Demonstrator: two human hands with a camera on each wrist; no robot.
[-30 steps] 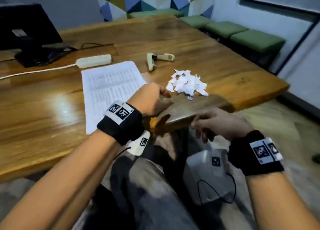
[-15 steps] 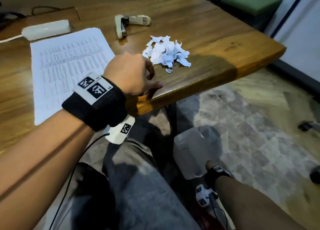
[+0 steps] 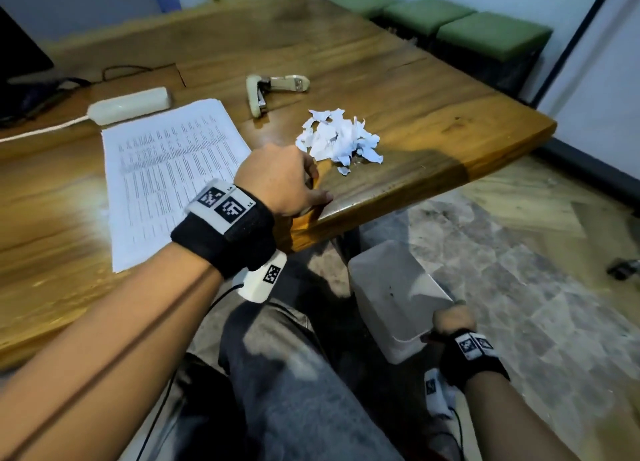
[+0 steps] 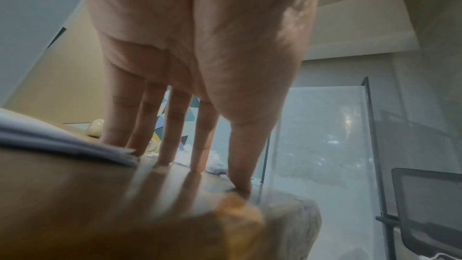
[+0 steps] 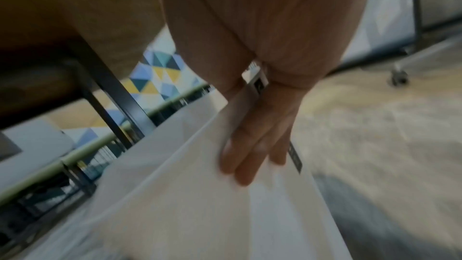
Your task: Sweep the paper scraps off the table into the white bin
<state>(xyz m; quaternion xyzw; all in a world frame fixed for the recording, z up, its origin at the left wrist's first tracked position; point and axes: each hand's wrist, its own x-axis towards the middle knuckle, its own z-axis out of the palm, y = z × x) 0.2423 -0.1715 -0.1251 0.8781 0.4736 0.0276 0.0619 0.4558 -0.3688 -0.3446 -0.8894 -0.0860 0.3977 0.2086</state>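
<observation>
A heap of torn white paper scraps (image 3: 341, 140) lies on the wooden table (image 3: 433, 114) near its front right corner. My left hand (image 3: 304, 183) rests at the table's front edge just left of the heap. Its straight fingertips (image 4: 197, 165) touch the wood and hold nothing, with the scraps (image 4: 215, 162) just beyond them. The white bin (image 3: 391, 287) stands on the floor under the table's edge. My right hand (image 3: 452, 318) grips the bin's near right rim, with the fingers (image 5: 240, 161) hooked inside the bin (image 5: 200, 205).
A printed sheet stack (image 3: 166, 169) lies left of my left hand. An opened stapler (image 3: 266, 89) and a power strip (image 3: 130, 105) lie behind it. Green stools (image 3: 485, 34) line the far wall. My legs (image 3: 294, 374) are left of the bin, and a dark table leg (image 5: 112, 90) stands beside it.
My right hand dropped from beside the table edge to the floor and took hold of the bin's rim. My left hand stayed at the table edge.
</observation>
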